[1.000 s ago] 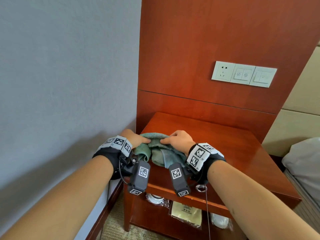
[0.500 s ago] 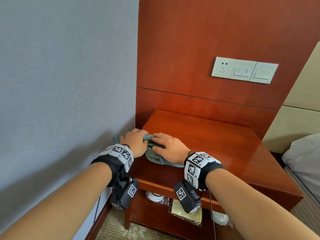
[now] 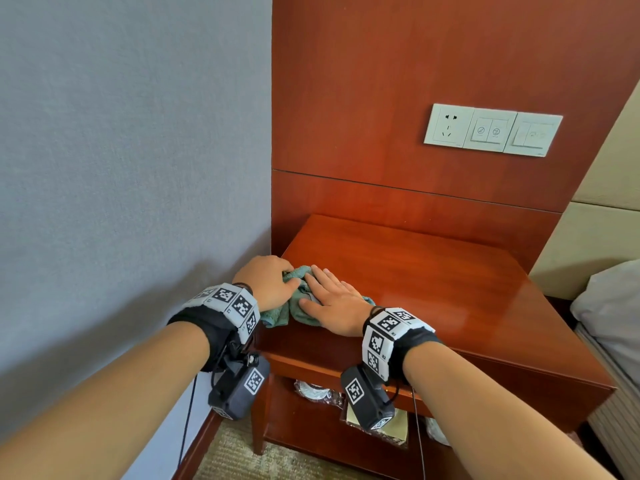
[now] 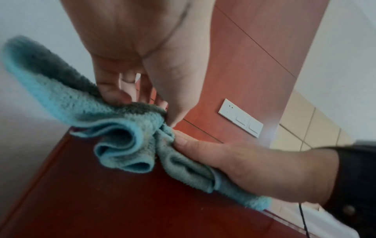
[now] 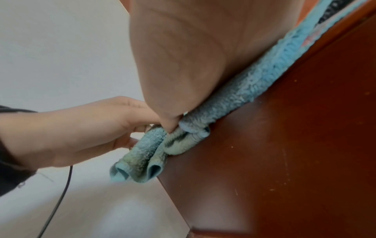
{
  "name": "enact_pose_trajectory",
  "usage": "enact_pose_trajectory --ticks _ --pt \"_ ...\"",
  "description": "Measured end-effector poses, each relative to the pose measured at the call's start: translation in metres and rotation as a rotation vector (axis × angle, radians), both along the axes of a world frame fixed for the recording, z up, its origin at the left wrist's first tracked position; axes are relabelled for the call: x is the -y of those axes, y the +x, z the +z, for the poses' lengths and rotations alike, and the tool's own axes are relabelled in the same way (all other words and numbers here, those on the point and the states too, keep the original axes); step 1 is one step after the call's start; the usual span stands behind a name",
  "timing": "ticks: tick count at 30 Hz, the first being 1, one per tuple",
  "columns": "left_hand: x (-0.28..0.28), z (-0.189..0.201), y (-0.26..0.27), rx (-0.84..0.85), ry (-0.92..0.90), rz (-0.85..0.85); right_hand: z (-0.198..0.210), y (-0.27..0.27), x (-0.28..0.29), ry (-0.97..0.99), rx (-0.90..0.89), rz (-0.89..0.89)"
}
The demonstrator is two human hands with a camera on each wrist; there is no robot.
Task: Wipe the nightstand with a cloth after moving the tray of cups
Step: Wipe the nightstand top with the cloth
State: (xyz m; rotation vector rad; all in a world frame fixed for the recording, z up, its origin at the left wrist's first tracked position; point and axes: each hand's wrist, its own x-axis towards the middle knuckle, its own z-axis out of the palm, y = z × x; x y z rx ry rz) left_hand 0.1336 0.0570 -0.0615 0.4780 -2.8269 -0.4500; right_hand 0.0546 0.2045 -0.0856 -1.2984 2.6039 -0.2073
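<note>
A teal terry cloth (image 3: 277,311) lies bunched on the left front part of the red-brown nightstand top (image 3: 433,282). My left hand (image 3: 268,284) is at the top's left edge, next to the grey wall, and pinches a fold of the cloth (image 4: 122,128) between thumb and fingers (image 4: 114,95). My right hand (image 3: 329,297) lies flat on the cloth with straight fingers and presses it onto the wood; in the right wrist view the cloth (image 5: 254,78) is squeezed under the palm. No tray or cups are in view.
The grey wall (image 3: 138,168) stands close on the left, and a wood panel with a white socket and switch plate (image 3: 491,129) rises behind. Wrapped items (image 3: 317,393) sit on the lower shelf. A bed with a grey pillow (image 3: 609,306) is at the right.
The cloth went from bunched between both hands down onto the top near its left edge. My right hand has flattened over it, while the left keeps its hold.
</note>
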Motion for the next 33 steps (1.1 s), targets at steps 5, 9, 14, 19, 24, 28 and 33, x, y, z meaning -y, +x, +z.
enact_pose_trajectory --ticks 5,9,14,19,24,28,33 --pt "-0.004 0.002 0.007 0.064 -0.199 -0.04 0.003 0.002 -0.002 -0.005 0.008 -0.004" --pt "-0.018 0.001 0.008 0.192 0.248 -0.118 0.005 0.005 -0.001 0.034 0.013 -0.011" --pt "-0.013 0.001 0.009 0.336 0.316 -0.147 0.017 0.0 0.001 -0.054 0.284 -0.054" --pt "-0.008 0.001 0.0 0.458 0.253 -0.181 0.015 -0.004 0.008 0.086 0.229 -0.054" --pt "-0.009 0.015 -0.023 0.507 0.197 -0.162 0.014 -0.011 0.022 0.138 0.211 -0.128" --pt "-0.002 0.017 -0.049 0.542 0.169 -0.144 0.022 -0.035 0.034 0.178 0.245 -0.162" --pt "0.002 0.026 -0.084 0.559 0.173 -0.079 0.024 -0.068 0.046 0.202 0.24 -0.179"
